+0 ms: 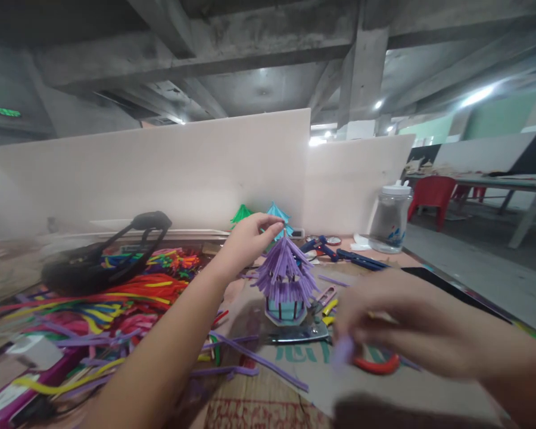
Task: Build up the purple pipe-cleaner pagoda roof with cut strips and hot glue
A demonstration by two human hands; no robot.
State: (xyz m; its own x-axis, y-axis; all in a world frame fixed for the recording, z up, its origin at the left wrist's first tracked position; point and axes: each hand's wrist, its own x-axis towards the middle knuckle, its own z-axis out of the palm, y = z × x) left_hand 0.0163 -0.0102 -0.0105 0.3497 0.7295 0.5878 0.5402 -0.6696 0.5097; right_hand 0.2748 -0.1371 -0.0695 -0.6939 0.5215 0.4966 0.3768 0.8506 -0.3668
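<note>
A small model pavilion (pixel 286 271) with two tiers of purple pipe-cleaner roofing stands upright on a pale base. My left hand (pixel 250 238) is over its peak, with thumb and fingertips pinched at the tip of the roof. To the right, my right hand (pixel 397 322) is closed and smeared by motion. A short purple pipe-cleaner piece (pixel 343 351) sticks out below its fingers. Partly under that hand lies a red scissor handle (pixel 377 364). In front of the pavilion rests a shiny metal tool (pixel 297 335).
Coloured pipe cleaners (pixel 138 292) and a black headband-like item (pixel 102 256) cover the left side. Behind are a green model roof (pixel 241 214) and a blue one. A glue gun (pixel 324 245) and a clear water bottle (pixel 389 220) stand back right, before a white partition (pixel 161 179).
</note>
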